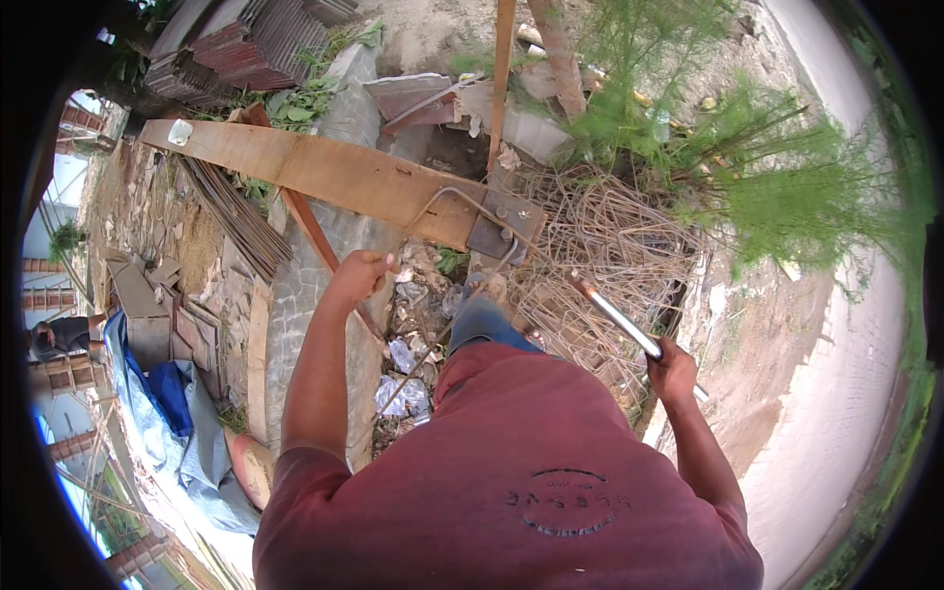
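My right hand is closed round a silver metal pipe with a rusty far end, held over a heap of bent steel rods. My left hand is raised at the near side of a long wooden plank, its fingers curled; whatever they may hold is hidden. A dark metal plate with upright pegs is fixed at the plank's right end. One thin steel rod lies bent across the plate, its long leg slanting down to the lower left, apart from my left hand.
The heap of bent rods lies right of the plank. Feathery green branches hang at upper right, beside a white wall. Straight rods, a blue tarp and litter are on the left. A person is farther off.
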`<move>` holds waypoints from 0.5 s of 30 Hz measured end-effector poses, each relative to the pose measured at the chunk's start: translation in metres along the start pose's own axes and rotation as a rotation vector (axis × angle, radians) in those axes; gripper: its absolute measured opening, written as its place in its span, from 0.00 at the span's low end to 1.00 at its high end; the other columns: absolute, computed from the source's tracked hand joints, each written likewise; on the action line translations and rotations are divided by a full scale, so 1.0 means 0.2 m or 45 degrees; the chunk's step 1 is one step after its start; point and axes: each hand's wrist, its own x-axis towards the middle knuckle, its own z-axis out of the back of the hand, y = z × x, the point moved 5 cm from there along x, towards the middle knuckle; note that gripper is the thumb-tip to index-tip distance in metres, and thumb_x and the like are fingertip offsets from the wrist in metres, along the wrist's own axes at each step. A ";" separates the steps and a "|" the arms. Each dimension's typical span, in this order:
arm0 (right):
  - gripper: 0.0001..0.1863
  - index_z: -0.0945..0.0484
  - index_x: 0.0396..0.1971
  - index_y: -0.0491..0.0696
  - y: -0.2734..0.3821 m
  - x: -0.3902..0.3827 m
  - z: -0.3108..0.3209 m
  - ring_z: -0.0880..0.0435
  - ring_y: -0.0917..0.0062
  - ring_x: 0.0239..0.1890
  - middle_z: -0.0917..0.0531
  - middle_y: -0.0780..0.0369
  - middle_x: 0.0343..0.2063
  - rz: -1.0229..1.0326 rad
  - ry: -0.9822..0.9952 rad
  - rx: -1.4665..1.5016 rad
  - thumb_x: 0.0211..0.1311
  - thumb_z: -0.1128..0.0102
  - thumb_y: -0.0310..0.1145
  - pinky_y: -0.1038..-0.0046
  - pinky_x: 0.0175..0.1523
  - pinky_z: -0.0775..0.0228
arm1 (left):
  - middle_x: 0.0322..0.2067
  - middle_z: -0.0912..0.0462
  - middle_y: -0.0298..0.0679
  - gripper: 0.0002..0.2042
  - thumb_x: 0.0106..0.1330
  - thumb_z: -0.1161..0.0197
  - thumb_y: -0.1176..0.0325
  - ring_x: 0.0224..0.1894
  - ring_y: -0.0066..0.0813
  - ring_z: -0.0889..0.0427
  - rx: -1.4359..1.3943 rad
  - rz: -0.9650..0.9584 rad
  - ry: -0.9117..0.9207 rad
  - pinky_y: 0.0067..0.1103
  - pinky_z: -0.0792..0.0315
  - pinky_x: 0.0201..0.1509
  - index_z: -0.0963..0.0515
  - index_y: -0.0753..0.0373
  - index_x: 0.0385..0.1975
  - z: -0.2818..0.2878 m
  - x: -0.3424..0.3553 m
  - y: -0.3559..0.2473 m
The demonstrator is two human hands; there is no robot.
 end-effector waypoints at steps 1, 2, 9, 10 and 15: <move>0.10 0.28 0.26 0.48 0.16 0.06 0.05 0.23 0.53 0.26 0.22 0.52 0.20 -0.029 0.025 -0.019 0.53 0.38 0.36 0.59 0.30 0.32 | 0.11 0.34 0.31 0.16 0.68 0.46 0.59 0.12 0.17 0.42 -0.016 0.001 0.018 0.18 0.48 0.15 0.20 0.69 0.34 0.00 0.00 -0.01; 0.11 0.28 0.26 0.48 0.13 0.09 -0.01 0.23 0.53 0.25 0.22 0.52 0.20 -0.013 0.011 -0.005 0.53 0.38 0.37 0.59 0.30 0.32 | 0.11 0.34 0.31 0.16 0.68 0.46 0.59 0.12 0.17 0.41 -0.033 0.003 0.037 0.18 0.48 0.16 0.20 0.69 0.33 0.00 0.00 -0.01; 0.16 0.30 0.21 0.45 0.15 0.20 0.06 0.24 0.57 0.22 0.24 0.53 0.16 0.023 0.162 0.282 0.51 0.34 0.40 0.62 0.27 0.34 | 0.11 0.33 0.32 0.16 0.68 0.46 0.59 0.11 0.18 0.41 0.028 -0.022 -0.028 0.19 0.47 0.15 0.20 0.69 0.33 0.01 0.00 0.02; 0.16 0.30 0.20 0.45 0.15 0.25 0.09 0.24 0.57 0.21 0.24 0.54 0.16 0.086 0.117 0.224 0.50 0.34 0.39 0.63 0.27 0.34 | 0.11 0.33 0.32 0.16 0.68 0.46 0.59 0.11 0.18 0.41 0.037 -0.026 -0.030 0.19 0.47 0.15 0.20 0.69 0.33 0.01 0.01 0.02; 0.12 0.30 0.20 0.47 0.28 0.58 0.23 0.22 0.56 0.24 0.23 0.54 0.18 0.347 0.075 -0.074 0.44 0.35 0.36 0.59 0.30 0.32 | 0.11 0.33 0.32 0.16 0.67 0.45 0.59 0.12 0.18 0.40 0.005 -0.037 -0.003 0.19 0.46 0.15 0.20 0.69 0.33 0.02 0.04 0.05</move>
